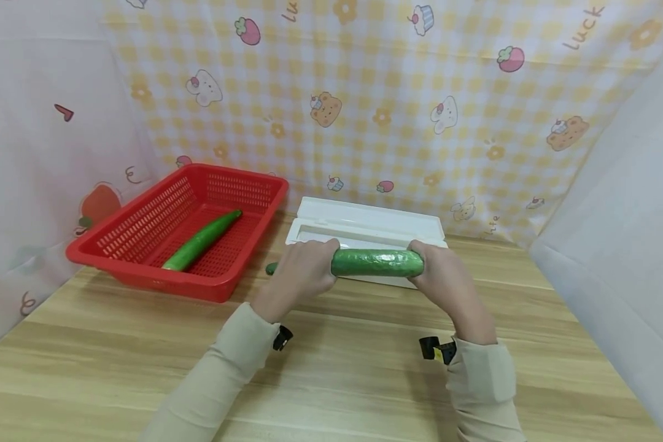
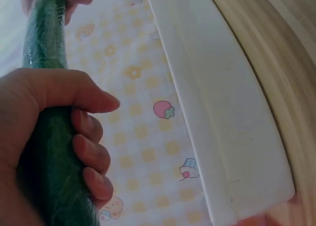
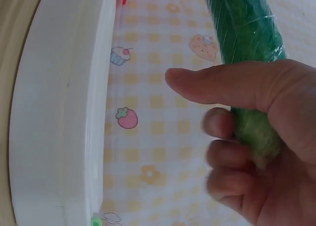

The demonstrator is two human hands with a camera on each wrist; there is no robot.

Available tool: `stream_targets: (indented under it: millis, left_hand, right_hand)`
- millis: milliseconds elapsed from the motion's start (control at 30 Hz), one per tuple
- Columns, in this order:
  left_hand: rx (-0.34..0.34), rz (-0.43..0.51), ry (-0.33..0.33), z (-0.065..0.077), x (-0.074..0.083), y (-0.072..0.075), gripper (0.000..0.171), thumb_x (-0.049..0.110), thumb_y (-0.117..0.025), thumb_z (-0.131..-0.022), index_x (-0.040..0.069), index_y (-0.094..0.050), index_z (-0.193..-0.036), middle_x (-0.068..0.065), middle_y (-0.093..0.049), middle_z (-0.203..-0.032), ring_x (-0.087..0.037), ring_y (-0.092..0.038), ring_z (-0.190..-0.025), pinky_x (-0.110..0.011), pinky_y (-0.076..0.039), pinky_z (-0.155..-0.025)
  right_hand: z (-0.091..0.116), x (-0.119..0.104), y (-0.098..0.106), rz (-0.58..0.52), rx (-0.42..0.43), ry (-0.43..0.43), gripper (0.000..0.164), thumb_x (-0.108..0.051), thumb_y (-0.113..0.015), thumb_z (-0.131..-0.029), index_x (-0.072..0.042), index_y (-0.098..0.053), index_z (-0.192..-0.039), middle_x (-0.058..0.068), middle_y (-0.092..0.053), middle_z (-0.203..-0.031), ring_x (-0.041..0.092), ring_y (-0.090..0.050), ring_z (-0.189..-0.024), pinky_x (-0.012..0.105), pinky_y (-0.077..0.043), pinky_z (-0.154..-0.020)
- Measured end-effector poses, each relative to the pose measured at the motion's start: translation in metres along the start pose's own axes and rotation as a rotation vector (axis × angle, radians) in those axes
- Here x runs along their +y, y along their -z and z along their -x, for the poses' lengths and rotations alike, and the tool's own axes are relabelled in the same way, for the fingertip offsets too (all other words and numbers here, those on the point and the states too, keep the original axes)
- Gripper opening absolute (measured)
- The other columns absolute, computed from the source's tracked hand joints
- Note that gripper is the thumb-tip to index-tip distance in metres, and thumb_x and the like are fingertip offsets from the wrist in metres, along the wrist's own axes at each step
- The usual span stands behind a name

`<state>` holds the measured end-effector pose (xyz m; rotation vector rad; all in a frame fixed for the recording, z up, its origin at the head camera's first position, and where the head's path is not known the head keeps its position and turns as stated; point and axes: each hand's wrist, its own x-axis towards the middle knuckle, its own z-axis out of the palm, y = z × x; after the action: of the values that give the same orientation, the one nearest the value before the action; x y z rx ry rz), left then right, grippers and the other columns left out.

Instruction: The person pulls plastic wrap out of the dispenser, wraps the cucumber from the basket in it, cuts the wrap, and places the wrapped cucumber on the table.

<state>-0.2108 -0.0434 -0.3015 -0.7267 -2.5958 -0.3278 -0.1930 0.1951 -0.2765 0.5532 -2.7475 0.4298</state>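
A cucumber wrapped in clear plastic film is held level above the table by both hands. My left hand grips it left of the middle, and its darker tip sticks out beyond that hand. Around the right end curl the fingers of my right hand. In the left wrist view, the film on the cucumber looks shiny and creased. Behind the hands stands a long white box with its lid raised, partly hidden by the hands and cucumber; it looks like a cling film dispenser.
A red plastic basket stands on the left of the wooden table, with another cucumber lying in it. A patterned cloth hangs close behind the white box, and pale cloth walls the sides.
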Motion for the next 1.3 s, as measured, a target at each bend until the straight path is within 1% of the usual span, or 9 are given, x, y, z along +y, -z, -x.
stream_targets:
  millis: [67, 167, 333, 433, 533, 700, 900, 1100, 1300]
  left_hand:
    - [0.008, -0.022, -0.003, 0.0, 0.0, 0.001, 0.016, 0.002, -0.062, -0.071, 0.012, -0.05, -0.073, 0.004, -0.041, -0.055, -0.012, -0.033, -0.05, -0.024, -0.027, -0.041]
    - [-0.006, -0.05, -0.002, 0.001, 0.0, 0.001, 0.017, -0.002, -0.06, -0.071, 0.012, -0.049, -0.075, 0.004, -0.034, -0.053, -0.011, -0.03, -0.049, -0.023, -0.024, -0.041]
    - [-0.062, -0.04, -0.016, 0.001, 0.004, 0.003, 0.02, 0.0, -0.062, -0.076, 0.013, -0.052, -0.089, 0.004, -0.04, -0.056, -0.011, -0.037, -0.05, -0.023, -0.029, -0.042]
    - [-0.064, -0.047, -0.019, 0.001, 0.004, 0.004, 0.027, 0.008, -0.067, -0.078, 0.014, -0.055, -0.101, 0.0, -0.055, -0.063, -0.015, -0.049, -0.056, -0.028, -0.04, -0.049]
    - [-0.072, -0.043, -0.015, 0.001, 0.004, 0.004, 0.042, 0.021, -0.074, -0.077, 0.016, -0.053, -0.113, -0.003, -0.065, -0.083, -0.019, -0.059, -0.074, -0.036, -0.047, -0.069]
    - [-0.043, 0.003, -0.097, -0.001, 0.002, 0.006, 0.058, 0.034, -0.078, -0.073, 0.02, -0.051, -0.122, -0.001, -0.059, -0.116, -0.024, -0.052, -0.106, -0.047, -0.039, -0.092]
    - [0.004, 0.0, -0.2, -0.001, 0.003, 0.01, 0.04, 0.029, -0.075, -0.075, 0.021, -0.059, -0.111, 0.001, -0.06, -0.109, -0.022, -0.054, -0.101, -0.043, -0.042, -0.091]
    - [-0.02, -0.043, -0.171, 0.001, 0.005, 0.013, 0.039, 0.029, -0.075, -0.075, 0.022, -0.06, -0.11, 0.001, -0.061, -0.108, -0.022, -0.055, -0.102, -0.043, -0.044, -0.089]
    - [-0.022, -0.035, -0.157, 0.001, 0.005, 0.012, 0.037, 0.028, -0.075, -0.076, 0.023, -0.061, -0.109, 0.001, -0.06, -0.108, -0.022, -0.054, -0.103, -0.043, -0.044, -0.088]
  right_hand:
    - [-0.001, -0.002, 0.001, -0.014, -0.051, -0.03, 0.018, -0.012, -0.072, -0.078, -0.01, -0.056, -0.086, 0.001, -0.058, -0.072, 0.016, -0.049, -0.065, 0.032, -0.039, -0.061]
    - [-0.002, -0.01, 0.002, -0.062, -0.135, -0.059, 0.041, -0.025, -0.079, -0.073, -0.01, -0.059, -0.104, 0.004, -0.064, -0.094, 0.02, -0.055, -0.081, 0.038, -0.042, -0.071]
    - [-0.001, -0.03, -0.002, -0.137, -0.154, 0.031, 0.055, -0.024, -0.078, -0.075, -0.006, -0.051, -0.119, 0.009, -0.057, -0.111, 0.026, -0.05, -0.099, 0.045, -0.04, -0.083]
    - [0.0, -0.039, -0.006, -0.167, -0.13, 0.098, 0.046, -0.017, -0.075, -0.078, -0.004, -0.051, -0.114, 0.009, -0.055, -0.108, 0.025, -0.048, -0.098, 0.042, -0.041, -0.084]
    - [0.0, -0.044, -0.009, -0.18, -0.118, 0.123, 0.039, -0.014, -0.074, -0.079, -0.004, -0.051, -0.109, 0.006, -0.053, -0.103, 0.023, -0.046, -0.095, 0.037, -0.043, -0.082]
    - [0.0, -0.043, -0.012, -0.166, -0.095, 0.129, 0.036, -0.011, -0.074, -0.079, -0.002, -0.052, -0.107, 0.007, -0.053, -0.103, 0.022, -0.046, -0.096, 0.036, -0.044, -0.08]
    - [-0.001, -0.042, -0.012, -0.173, -0.105, 0.108, 0.037, -0.013, -0.073, -0.08, -0.002, -0.052, -0.108, 0.008, -0.052, -0.106, 0.023, -0.046, -0.096, 0.037, -0.043, -0.081]
    - [0.002, -0.038, -0.009, -0.085, -0.116, 0.067, 0.049, -0.017, -0.076, -0.076, -0.007, -0.049, -0.116, 0.008, -0.052, -0.113, 0.027, -0.043, -0.1, 0.044, -0.035, -0.082]
    - [0.004, -0.033, -0.007, -0.076, -0.178, 0.053, 0.042, -0.01, -0.074, -0.075, -0.007, -0.051, -0.111, 0.008, -0.053, -0.102, 0.026, -0.044, -0.094, 0.042, -0.039, -0.081]
